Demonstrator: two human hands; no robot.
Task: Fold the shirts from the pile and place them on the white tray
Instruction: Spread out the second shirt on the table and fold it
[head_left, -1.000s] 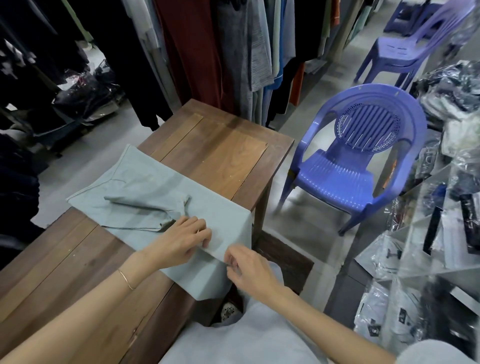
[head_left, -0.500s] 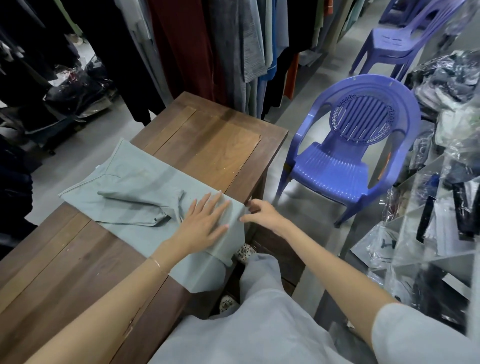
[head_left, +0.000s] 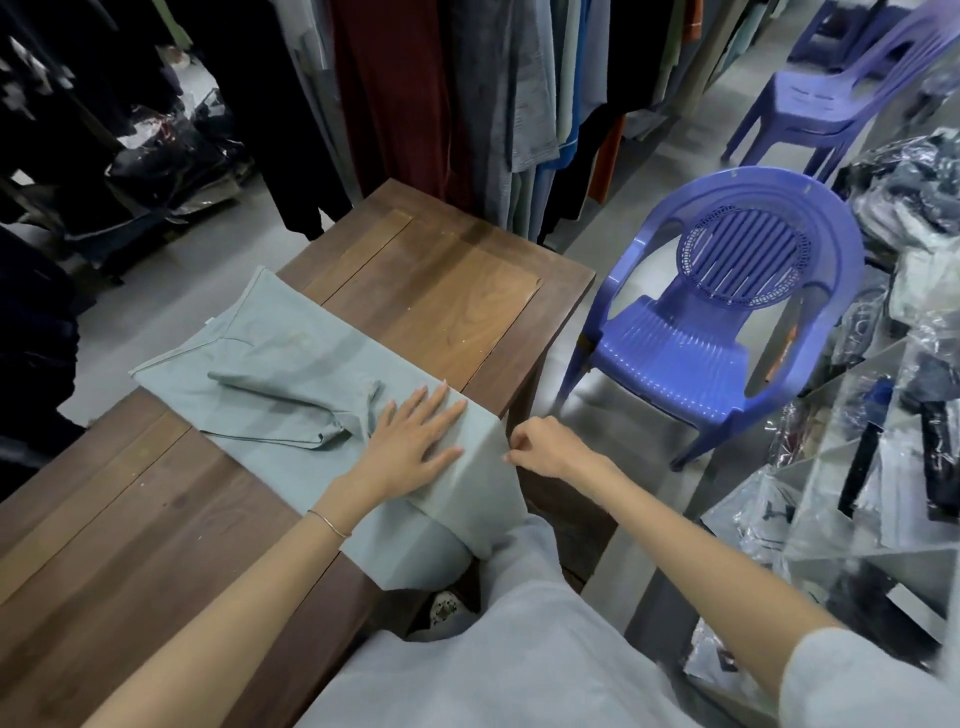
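Observation:
A pale grey-green shirt (head_left: 275, 374) lies partly folded across the brown wooden table (head_left: 447, 291), a sleeve folded in over its middle. Its near end hangs over the table's front edge. My left hand (head_left: 415, 436) presses flat on the shirt with straight, spread fingers, near the table's right corner. My right hand (head_left: 545, 447) is just off that corner, fingers curled, pinching the shirt's right edge where it drops over the side. No white tray or pile of shirts is in view.
A purple plastic chair (head_left: 727, 322) stands right of the table, with a second one (head_left: 831, 98) behind it. Hanging clothes (head_left: 467, 93) line the back. Shelving with plastic-wrapped garments (head_left: 893, 415) fills the right. Dark bagged clothes (head_left: 171, 161) lie on the floor at left.
My left hand has gone from curled at the hem to flat on the cloth. My right hand moved right along the shirt's edge to the table corner and pinches it there.

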